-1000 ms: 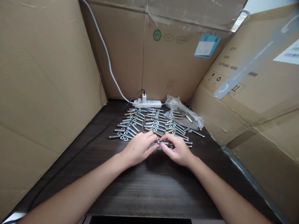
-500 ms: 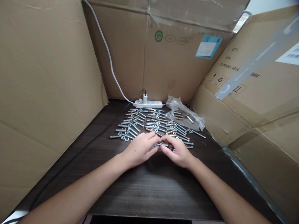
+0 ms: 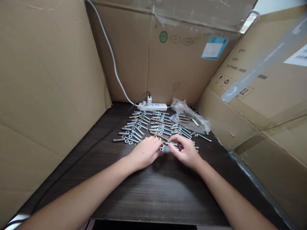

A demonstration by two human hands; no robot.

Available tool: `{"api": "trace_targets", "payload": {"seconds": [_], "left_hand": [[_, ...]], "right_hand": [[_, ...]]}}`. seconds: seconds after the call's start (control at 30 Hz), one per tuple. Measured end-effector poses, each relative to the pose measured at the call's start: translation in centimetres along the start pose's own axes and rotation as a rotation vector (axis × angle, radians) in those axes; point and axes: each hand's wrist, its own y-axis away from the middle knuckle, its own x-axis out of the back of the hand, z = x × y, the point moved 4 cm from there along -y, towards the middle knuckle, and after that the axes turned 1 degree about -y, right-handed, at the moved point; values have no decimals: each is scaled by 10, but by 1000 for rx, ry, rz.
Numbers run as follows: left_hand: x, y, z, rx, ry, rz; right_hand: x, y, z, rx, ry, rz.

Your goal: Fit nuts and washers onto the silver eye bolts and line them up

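Observation:
Several silver bolts with washers (image 3: 153,126) lie in rows on a dark wooden table (image 3: 153,191). My left hand (image 3: 144,152) rests at the near edge of the rows, fingers curled, pinching a small washer or nut (image 3: 161,148) at its fingertips. My right hand (image 3: 185,150) is just to the right of it, fingers closed round a silver bolt (image 3: 173,144) that points toward the left hand. The two hands are a small gap apart.
A crumpled clear plastic bag (image 3: 189,118) with a few bolts lies at the back right. A white power strip (image 3: 153,106) with a plug and white cable sits at the back. Cardboard boxes (image 3: 48,80) wall in the table on the left, back and right.
The hands, joined on one bolt before, have drawn slightly apart. The right hand has moved a little right and away with the bolt.

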Motion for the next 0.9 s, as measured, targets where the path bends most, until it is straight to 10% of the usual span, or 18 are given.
{"api": "trace_targets", "payload": {"seconds": [0.9], "left_hand": [[-9,1,-2,38,-36,-33]], "right_hand": [[-1,-1,1,16,30,-45]]}}
